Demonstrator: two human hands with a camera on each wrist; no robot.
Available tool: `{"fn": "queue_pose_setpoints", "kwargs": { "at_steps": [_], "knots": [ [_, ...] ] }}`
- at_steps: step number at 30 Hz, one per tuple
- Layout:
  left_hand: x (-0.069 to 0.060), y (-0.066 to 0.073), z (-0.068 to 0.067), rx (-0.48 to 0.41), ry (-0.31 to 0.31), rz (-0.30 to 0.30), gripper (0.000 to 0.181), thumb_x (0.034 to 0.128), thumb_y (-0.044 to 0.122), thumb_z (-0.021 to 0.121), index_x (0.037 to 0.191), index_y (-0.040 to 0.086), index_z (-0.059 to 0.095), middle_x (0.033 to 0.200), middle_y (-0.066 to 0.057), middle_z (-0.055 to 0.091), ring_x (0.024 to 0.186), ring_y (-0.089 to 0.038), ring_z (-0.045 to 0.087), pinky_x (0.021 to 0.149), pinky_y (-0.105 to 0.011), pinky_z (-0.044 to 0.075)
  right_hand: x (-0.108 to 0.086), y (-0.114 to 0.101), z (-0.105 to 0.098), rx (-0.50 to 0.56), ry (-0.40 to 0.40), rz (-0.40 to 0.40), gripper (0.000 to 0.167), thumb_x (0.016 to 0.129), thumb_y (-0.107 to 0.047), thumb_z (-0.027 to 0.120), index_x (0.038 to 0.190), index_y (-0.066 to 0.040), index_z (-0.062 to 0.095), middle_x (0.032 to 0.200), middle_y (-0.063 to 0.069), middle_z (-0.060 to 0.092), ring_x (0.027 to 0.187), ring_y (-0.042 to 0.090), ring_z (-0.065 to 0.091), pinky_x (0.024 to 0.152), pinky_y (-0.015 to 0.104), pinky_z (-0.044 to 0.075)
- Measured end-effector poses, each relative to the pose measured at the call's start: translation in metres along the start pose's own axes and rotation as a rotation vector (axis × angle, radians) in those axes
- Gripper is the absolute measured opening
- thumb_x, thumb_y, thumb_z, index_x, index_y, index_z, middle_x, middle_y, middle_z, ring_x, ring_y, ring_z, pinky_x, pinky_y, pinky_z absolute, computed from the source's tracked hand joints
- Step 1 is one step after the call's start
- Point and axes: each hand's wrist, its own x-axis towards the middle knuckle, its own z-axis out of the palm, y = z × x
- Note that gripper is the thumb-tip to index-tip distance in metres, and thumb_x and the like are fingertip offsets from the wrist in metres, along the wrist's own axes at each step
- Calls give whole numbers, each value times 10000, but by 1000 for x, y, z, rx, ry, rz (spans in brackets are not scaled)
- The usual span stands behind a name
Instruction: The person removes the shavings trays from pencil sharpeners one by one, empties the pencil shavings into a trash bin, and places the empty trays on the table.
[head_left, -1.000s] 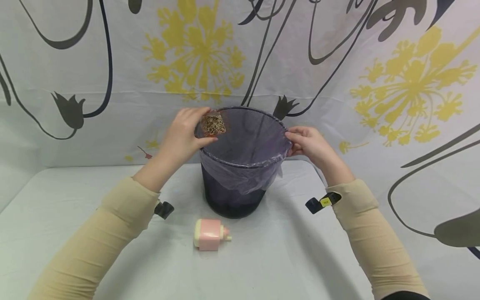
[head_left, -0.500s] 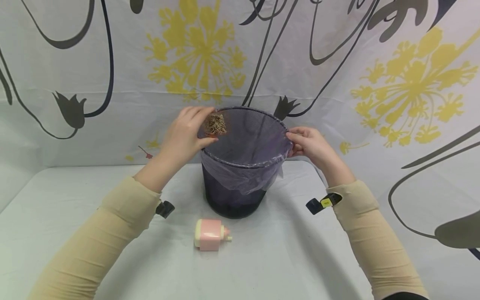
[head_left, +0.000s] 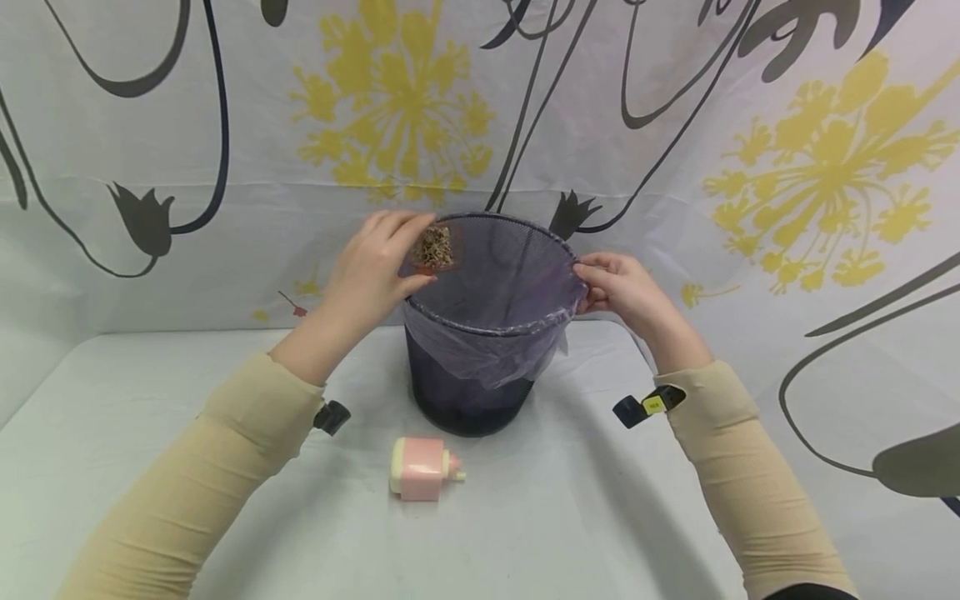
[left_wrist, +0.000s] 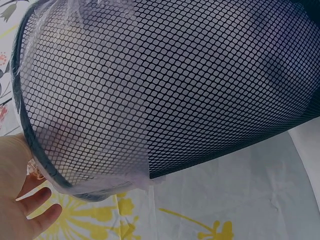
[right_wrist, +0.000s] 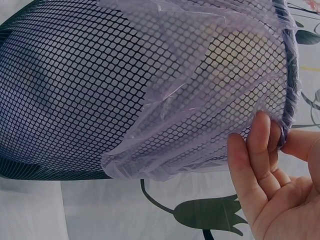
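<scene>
A dark mesh trash bin [head_left: 471, 400] stands upright, with a thin purple bag [head_left: 487, 354] lining it and folded over its rim. At the bin's left rim my left hand [head_left: 371, 262] holds a small clear container of brown-and-beige bits [head_left: 437, 247] between thumb and fingers, over the opening. Its exact kind is unclear, and my fingers hide part of it. My right hand [head_left: 618, 287] pinches the right rim and bag, thumb on the rim's top, as the right wrist view also shows. In the left wrist view the container is mostly out of sight behind my left hand [left_wrist: 22, 195].
A pink and pale-yellow bottle [head_left: 422, 469] with a nozzle lies on its side in front of the bin. The white table [head_left: 525, 517] ends just behind the bin, against a flower-patterned cloth [head_left: 247, 242].
My left hand has shifted slightly to the right with the small clear container, further over the bin's opening. My right hand keeps its grip on the rim.
</scene>
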Motion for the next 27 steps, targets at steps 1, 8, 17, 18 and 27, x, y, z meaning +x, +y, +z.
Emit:
{"fn": "queue_pose_setpoints", "kwargs": {
  "at_steps": [1, 8, 17, 18, 27],
  "knots": [
    [0, 0, 0, 4, 1, 4, 703, 751, 155, 831, 1359, 39, 499, 1270, -164, 530, 1211, -355, 451, 1036, -425, 371, 0, 0, 0, 1, 0, 0, 458, 1004, -135, 489, 1306, 191, 380, 775, 10, 682, 611, 106, 644, 667, 275, 564],
    [1, 2, 1, 33, 2, 31, 699, 754, 140, 829, 1364, 56, 499, 1264, -164, 524, 1201, -359, 459, 1021, -437, 388, 0, 1, 0, 12, 2, 2, 445, 1005, -124, 484, 1306, 188, 383, 764, 14, 678, 598, 107, 637, 663, 279, 565],
    [1, 4, 1, 46, 31, 65, 694, 737, 99, 837, 1350, 58, 515, 1254, -167, 526, 1192, -364, 462, 989, -447, 411, 2, 2, 0, 16, -2, 2, 448, 1006, -126, 481, 1313, 183, 378, 764, 16, 678, 600, 112, 639, 667, 282, 565],
    [1, 4, 1, 48, 34, 67, 696, 732, 97, 841, 1347, 58, 519, 1253, -167, 526, 1192, -362, 462, 987, -447, 413, 2, 2, 0, 15, -2, 3, 448, 1006, -126, 481, 1314, 183, 378, 763, 16, 678, 599, 112, 638, 667, 282, 565],
    [2, 6, 2, 67, 46, 88, 692, 716, 68, 848, 1333, 52, 537, 1251, -168, 526, 1179, -355, 469, 966, -446, 427, 2, 2, 0, 16, 0, 4, 444, 1004, -122, 485, 1308, 183, 378, 779, 28, 680, 608, 118, 642, 676, 290, 567]
  ]
}}
